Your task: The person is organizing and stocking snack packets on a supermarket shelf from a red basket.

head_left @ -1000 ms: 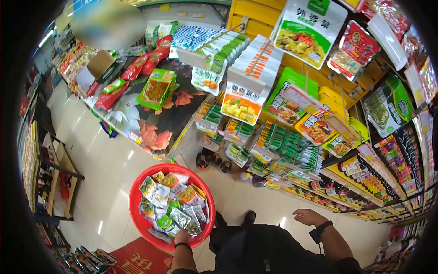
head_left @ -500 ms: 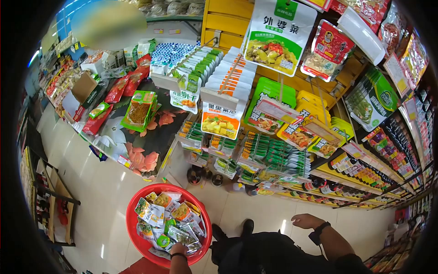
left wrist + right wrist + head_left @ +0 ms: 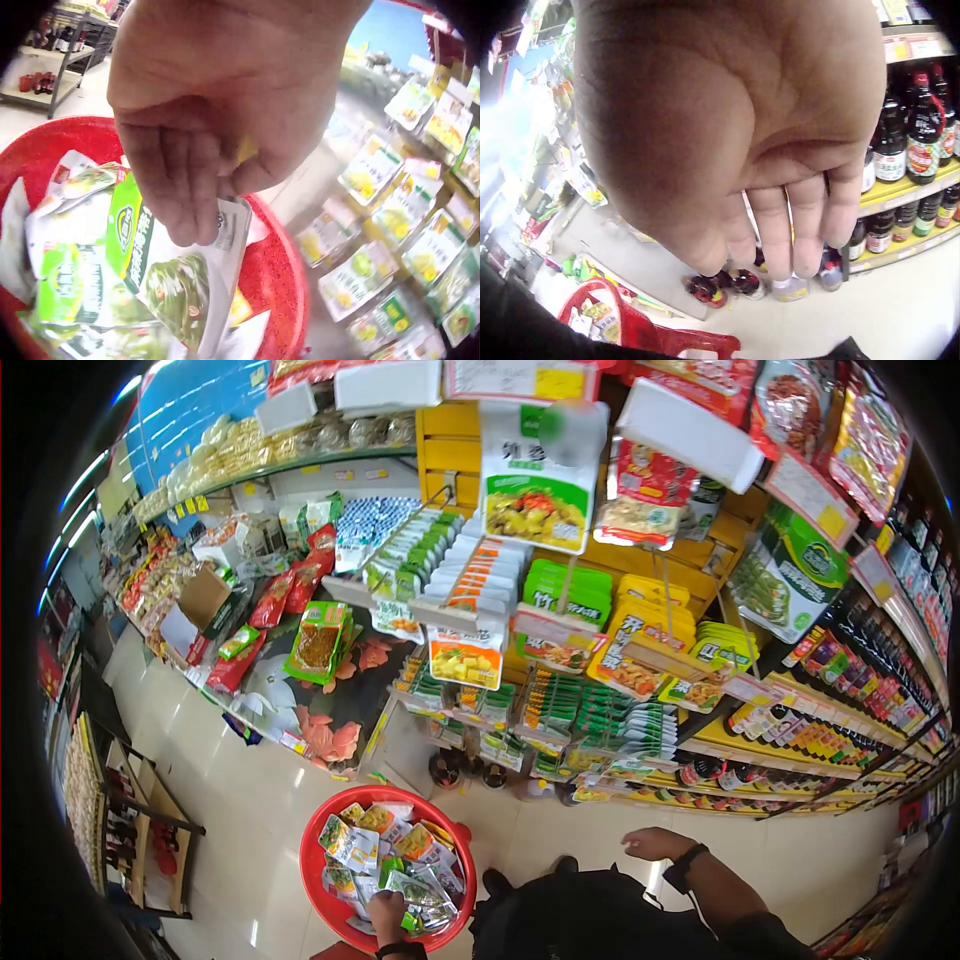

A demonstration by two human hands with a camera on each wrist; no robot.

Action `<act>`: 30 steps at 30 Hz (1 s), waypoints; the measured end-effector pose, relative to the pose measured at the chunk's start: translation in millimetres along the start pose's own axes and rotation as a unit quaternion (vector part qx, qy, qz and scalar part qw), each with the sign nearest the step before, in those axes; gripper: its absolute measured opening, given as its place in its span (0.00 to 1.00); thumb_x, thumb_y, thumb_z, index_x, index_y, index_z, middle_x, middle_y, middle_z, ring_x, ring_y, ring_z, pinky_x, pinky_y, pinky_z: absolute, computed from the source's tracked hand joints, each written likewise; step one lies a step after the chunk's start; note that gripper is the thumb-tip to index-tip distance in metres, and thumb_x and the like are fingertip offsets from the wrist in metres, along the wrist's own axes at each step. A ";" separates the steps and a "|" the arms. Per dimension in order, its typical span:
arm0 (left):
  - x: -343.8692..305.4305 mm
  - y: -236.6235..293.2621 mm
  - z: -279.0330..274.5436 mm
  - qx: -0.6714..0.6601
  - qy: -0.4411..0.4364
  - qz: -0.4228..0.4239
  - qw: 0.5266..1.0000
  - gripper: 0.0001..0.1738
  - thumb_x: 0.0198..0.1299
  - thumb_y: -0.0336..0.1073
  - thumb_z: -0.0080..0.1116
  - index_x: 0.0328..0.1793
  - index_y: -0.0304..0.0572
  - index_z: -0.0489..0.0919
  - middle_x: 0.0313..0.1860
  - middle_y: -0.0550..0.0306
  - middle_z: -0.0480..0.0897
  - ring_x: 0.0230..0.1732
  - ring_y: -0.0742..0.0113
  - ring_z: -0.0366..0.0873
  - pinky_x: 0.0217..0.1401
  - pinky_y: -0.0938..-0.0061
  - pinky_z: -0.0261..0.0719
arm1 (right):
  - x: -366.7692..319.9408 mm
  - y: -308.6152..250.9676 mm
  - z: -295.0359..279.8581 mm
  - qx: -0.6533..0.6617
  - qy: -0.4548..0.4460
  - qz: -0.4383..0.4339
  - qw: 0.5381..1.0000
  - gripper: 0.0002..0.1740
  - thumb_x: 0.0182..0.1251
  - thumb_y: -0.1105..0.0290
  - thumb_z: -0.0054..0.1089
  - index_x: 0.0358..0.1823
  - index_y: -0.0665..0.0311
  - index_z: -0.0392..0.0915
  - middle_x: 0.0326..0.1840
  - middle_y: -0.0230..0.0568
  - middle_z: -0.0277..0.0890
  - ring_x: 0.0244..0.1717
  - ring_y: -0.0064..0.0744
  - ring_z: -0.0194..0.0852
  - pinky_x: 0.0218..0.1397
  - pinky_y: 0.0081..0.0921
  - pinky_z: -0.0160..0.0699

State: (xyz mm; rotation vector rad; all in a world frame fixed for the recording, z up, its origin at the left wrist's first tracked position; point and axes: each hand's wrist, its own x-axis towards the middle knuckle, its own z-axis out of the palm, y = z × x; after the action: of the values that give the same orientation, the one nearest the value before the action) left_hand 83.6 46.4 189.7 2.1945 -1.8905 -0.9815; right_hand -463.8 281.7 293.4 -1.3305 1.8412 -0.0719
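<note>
In the head view my left hand (image 3: 387, 912) is over the near side of a red plastic basket (image 3: 312, 852) filled with pouches of packaged vegetables. Up close in the left wrist view, its fingers and thumb pinch the top edge of a green-and-white pickled vegetable pouch (image 3: 180, 292), which tilts against the other packets. A green-topped packet (image 3: 64, 289) lies just beside it. My right hand (image 3: 652, 844) hangs to the right, away from the basket and shelves. The right wrist view shows its palm (image 3: 780, 97) and loosely extended fingers, with nothing held.
Hanging pouches (image 3: 466, 660) line a yellow rack ahead. A flower-patterned display table (image 3: 325, 735) with packets stands front left, and sauce bottles (image 3: 924, 150) fill shelves at right. Dark bottles (image 3: 445, 768) stand on the floor under the rack. A wooden shelf unit (image 3: 150, 830) is far left.
The head view has shifted, bringing more of the upper rack into sight and the basket lower in the frame. My left hand has moved slightly further in over the packets. The right hand stays empty.
</note>
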 end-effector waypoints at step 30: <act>-176.4 398.8 -100.4 -0.239 -0.175 0.608 0.736 0.06 0.59 0.30 0.59 0.39 0.40 0.84 0.36 0.49 0.84 0.37 0.56 0.81 0.42 0.65 0.77 | -68.7 -137.1 -149.3 0.377 0.144 -0.288 0.869 0.19 0.72 0.59 0.61 0.54 0.66 0.78 0.38 0.33 0.82 0.35 0.18 0.78 0.39 0.21 0.80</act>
State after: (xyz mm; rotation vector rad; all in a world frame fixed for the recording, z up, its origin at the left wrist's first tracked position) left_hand -213.2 80.4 522.9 0.2299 -2.1931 -1.2911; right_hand -451.5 217.0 497.0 -1.2611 1.3218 -1.2332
